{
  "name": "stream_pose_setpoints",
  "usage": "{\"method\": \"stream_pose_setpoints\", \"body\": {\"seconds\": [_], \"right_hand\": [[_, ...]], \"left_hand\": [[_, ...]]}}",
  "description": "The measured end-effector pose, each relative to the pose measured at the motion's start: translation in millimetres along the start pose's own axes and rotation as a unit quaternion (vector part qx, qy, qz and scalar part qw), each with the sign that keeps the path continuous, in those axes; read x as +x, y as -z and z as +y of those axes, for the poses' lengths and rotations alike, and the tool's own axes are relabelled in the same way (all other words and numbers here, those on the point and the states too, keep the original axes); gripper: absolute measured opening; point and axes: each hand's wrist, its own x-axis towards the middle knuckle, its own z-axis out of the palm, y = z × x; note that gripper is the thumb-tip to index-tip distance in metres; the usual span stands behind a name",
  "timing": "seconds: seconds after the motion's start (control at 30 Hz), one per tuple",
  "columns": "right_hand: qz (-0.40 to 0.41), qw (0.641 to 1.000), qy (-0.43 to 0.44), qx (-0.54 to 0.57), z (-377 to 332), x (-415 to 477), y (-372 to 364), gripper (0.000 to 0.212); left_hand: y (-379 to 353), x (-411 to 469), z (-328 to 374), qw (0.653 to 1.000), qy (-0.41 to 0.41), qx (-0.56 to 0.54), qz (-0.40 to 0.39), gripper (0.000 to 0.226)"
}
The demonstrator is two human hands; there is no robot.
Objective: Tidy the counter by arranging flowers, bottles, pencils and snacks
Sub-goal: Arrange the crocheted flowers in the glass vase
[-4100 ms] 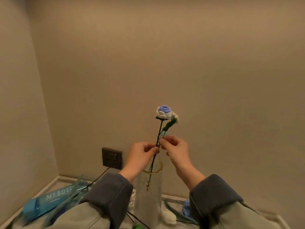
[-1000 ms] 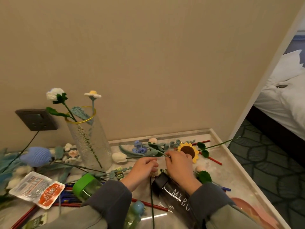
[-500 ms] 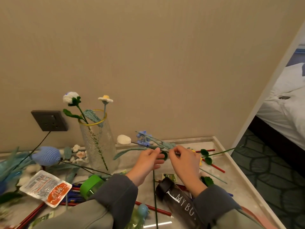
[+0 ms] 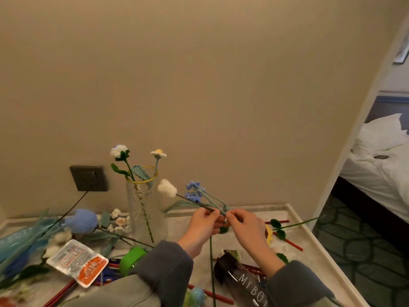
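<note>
My left hand [image 4: 204, 224] and my right hand [image 4: 245, 227] meet above the counter [image 4: 298, 260], both pinching the stems of a small bunch of crocheted flowers. Its white bud [image 4: 167, 188] and blue blossoms [image 4: 193, 192] point up and left, toward the vase. The clear glass vase [image 4: 145, 209] with a gold rim stands just left of my hands. It holds a white rose [image 4: 119, 151], a small daisy [image 4: 158, 153] and a teal leaf. A dark bottle [image 4: 240, 282] lies below my right hand.
A big blue tulip [image 4: 81, 221] and other flowers lie left of the vase. A snack packet [image 4: 77, 261], a green-capped bottle [image 4: 131, 258] and red pencils [image 4: 287, 241] litter the counter. A wall socket [image 4: 88, 178] with a cable sits behind. At right is a bed [image 4: 380, 165].
Both hands have lifted the white and blue flowers off the counter and raised them, heads tilting toward the vase. Four seconds ago they were setting the rose into the vase.
</note>
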Motion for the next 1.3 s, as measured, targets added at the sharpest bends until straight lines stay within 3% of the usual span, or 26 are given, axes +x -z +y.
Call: {"method": "stream_pose_setpoints", "body": {"seconds": [0.17, 0.33, 0.57, 0.83, 0.93, 1.07, 1.3], "right_hand": [[-0.006, 1.0, 0.014, 0.023, -8, -8, -2, 0.029], [-0.042, 0.992, 0.0, 0.12, -6, -9, -8, 0.018], [-0.08, 0.976, 0.033, 0.201, -28, -13, -2, 0.012], [-0.144, 0.942, 0.062, 0.297, -60, -8, 9, 0.009], [-0.167, 0.929, 0.073, 0.321, -75, -6, 12, 0.004], [-0.17, 0.909, 0.065, 0.375, -97, -5, 20, 0.015], [-0.268, 0.883, 0.053, 0.383, -132, -5, 22, 0.014]], "left_hand": [[3, -4, 4, 0.999, -0.029, 0.027, 0.009, 0.012], [6, -10, 12, 0.997, -0.056, 0.055, 0.022, 0.016], [18, -28, 21, 0.987, -0.108, 0.08, 0.089, 0.01], [33, -47, 51, 0.978, -0.157, 0.03, 0.13, 0.014], [41, -57, 64, 0.971, -0.172, 0.068, 0.154, 0.018], [51, -71, 76, 0.965, -0.182, 0.086, 0.167, 0.02], [59, -92, 77, 0.964, -0.184, 0.087, 0.17, 0.023]]}}
